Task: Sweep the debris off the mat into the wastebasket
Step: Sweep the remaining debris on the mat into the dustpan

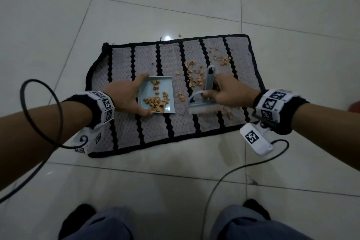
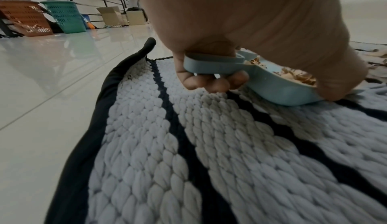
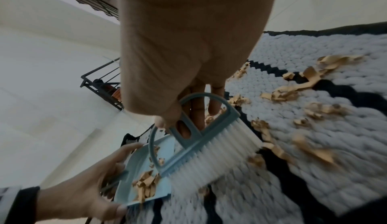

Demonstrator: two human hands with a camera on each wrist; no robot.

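A grey knitted mat with black stripes lies on the tiled floor. My left hand grips a light blue dustpan by its loop handle, and the pan rests on the mat holding tan paper scraps. Just right of the pan, my right hand holds a small blue brush with its white bristles down at the pan's open edge. More tan debris is strewn on the mat beyond and right of the brush. No wastebasket shows in the head view.
Far across the floor in the left wrist view stand an orange basket, a teal basket and cardboard boxes by a railing. One scrap lies off the mat. Black cables trail by my knees.
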